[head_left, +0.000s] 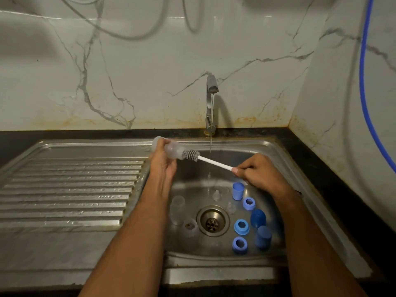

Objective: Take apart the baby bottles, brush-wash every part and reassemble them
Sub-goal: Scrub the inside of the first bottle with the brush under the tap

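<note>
Two hands are working over the sink [276, 151]: the left hand [164, 161] is gripping a clear bottle [171, 148] at about 11 o'clock of the basin, mouth facing 3 o'clock, while the right hand [260, 174] is pinching the white handle of the brush [194, 155], whose grey head is sitting half inside the mouth. Doing it well probably means keeping handle and bottle in line, twisting while pushing to the base, and staying near the thin stream from the tap [212, 86]. Blue collars [241, 226] and caps [238, 190] are lying at 4 o'clock of the drain [212, 221]. Clear parts at 8 o'clock are fading into the steel, and I cannot count them; the bottle's base is partly hiding behind the fingers.
</note>
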